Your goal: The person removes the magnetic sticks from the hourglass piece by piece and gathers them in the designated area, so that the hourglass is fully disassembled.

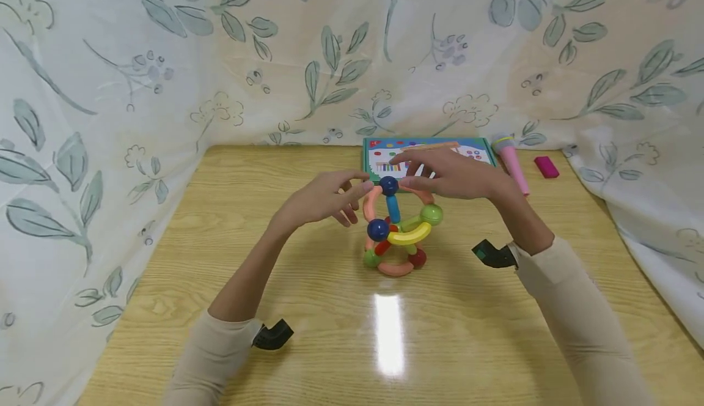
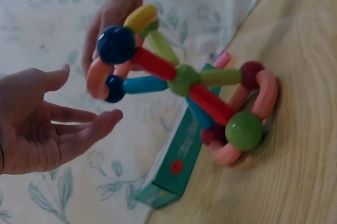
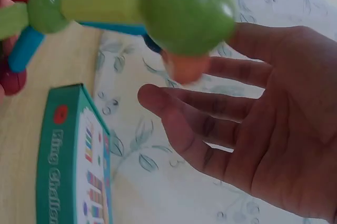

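A ball-and-rod building toy [image 1: 409, 235] stands upright on the table, joined into a frame of straight and curved rods with a green ball [image 2: 184, 80] at its centre. My left hand [image 1: 324, 199] is at its upper left, fingers loosely extended, with the tips near the top dark blue ball [image 1: 388, 185]. From the other side my right hand [image 1: 459, 172] hovers by the top, its thumb close to that same ball. In the right wrist view, a light green ball [image 3: 189, 11] partly covers the right hand's relaxed fingers. Both palms show bare.
Behind the toy lies a flat green game box [image 1: 374, 164] with a wooden stick [image 1: 431, 147] on it. A pink toy microphone [image 1: 511, 164] and a small magenta block [image 1: 547, 167] are to its right. Floral cloth [image 1: 286, 57] hangs around the wooden table [image 1: 308, 345].
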`<action>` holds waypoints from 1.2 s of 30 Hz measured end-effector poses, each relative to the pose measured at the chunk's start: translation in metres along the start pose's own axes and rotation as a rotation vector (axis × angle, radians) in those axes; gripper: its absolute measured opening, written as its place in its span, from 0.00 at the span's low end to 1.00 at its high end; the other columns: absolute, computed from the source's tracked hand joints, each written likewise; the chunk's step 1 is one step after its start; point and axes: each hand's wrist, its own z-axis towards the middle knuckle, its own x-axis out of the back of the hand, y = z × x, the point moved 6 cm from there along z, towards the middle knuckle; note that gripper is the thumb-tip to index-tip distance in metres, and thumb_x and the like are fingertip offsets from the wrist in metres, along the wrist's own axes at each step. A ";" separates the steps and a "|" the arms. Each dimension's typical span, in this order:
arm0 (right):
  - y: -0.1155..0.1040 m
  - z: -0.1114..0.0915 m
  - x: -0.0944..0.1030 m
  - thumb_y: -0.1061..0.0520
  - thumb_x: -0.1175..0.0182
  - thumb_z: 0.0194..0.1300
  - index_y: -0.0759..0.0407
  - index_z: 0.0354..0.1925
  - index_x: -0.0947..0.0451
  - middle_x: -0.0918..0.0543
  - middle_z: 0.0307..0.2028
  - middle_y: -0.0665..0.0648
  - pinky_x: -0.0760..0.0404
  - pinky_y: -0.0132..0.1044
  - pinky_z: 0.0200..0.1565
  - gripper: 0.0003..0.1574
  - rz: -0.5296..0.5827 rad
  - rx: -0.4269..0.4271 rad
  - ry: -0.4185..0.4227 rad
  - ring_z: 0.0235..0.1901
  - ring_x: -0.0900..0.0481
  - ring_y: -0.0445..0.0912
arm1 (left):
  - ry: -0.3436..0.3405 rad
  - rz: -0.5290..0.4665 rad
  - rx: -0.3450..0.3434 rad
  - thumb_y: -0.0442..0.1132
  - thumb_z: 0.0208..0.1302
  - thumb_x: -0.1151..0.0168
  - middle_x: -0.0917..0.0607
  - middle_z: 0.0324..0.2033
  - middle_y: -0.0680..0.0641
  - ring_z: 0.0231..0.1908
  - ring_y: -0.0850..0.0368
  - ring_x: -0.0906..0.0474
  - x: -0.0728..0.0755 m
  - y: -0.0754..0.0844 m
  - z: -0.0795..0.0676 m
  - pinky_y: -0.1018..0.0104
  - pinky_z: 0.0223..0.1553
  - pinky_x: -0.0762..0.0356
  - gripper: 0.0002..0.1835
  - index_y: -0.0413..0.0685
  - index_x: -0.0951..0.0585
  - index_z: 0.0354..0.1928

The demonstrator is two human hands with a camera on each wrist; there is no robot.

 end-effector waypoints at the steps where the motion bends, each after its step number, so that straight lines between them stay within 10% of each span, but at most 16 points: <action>1: -0.002 0.001 -0.003 0.47 0.43 0.80 0.53 0.73 0.30 0.12 0.50 0.57 0.13 0.48 0.50 0.29 0.006 0.009 -0.014 0.43 0.11 0.46 | -0.009 -0.029 0.004 0.55 0.81 0.48 0.18 0.42 0.37 0.32 0.50 0.09 -0.004 0.001 0.002 0.55 0.37 0.09 0.30 0.46 0.30 0.75; 10: -0.004 0.009 -0.012 0.59 0.41 0.78 0.59 0.69 0.26 0.22 0.26 0.54 0.27 0.32 0.30 0.24 -0.001 0.075 -0.023 0.21 0.29 0.40 | 0.016 -0.121 -0.008 0.44 0.78 0.41 0.14 0.33 0.41 0.27 0.53 0.11 -0.016 0.004 0.010 0.58 0.38 0.10 0.30 0.40 0.32 0.75; 20: 0.008 0.030 0.000 0.59 0.43 0.79 0.58 0.66 0.24 0.21 0.27 0.56 0.27 0.33 0.30 0.21 -0.021 0.070 0.017 0.23 0.28 0.43 | 0.119 -0.116 -0.036 0.45 0.78 0.41 0.15 0.32 0.42 0.26 0.55 0.12 -0.001 -0.001 0.033 0.58 0.39 0.10 0.28 0.39 0.28 0.72; 30: 0.012 0.039 0.005 0.56 0.42 0.79 0.57 0.72 0.30 0.13 0.46 0.59 0.15 0.46 0.48 0.28 -0.021 0.032 -0.039 0.43 0.14 0.51 | 0.083 -0.189 -0.020 0.47 0.77 0.40 0.14 0.28 0.44 0.27 0.55 0.13 0.003 0.000 0.038 0.53 0.41 0.09 0.31 0.37 0.32 0.74; 36: 0.010 0.044 -0.001 0.55 0.40 0.77 0.55 0.71 0.28 0.21 0.33 0.54 0.25 0.36 0.37 0.28 0.004 0.073 -0.038 0.28 0.28 0.43 | 0.078 -0.231 -0.016 0.45 0.78 0.40 0.15 0.27 0.45 0.27 0.55 0.12 0.001 -0.002 0.041 0.52 0.42 0.10 0.18 0.37 0.25 0.58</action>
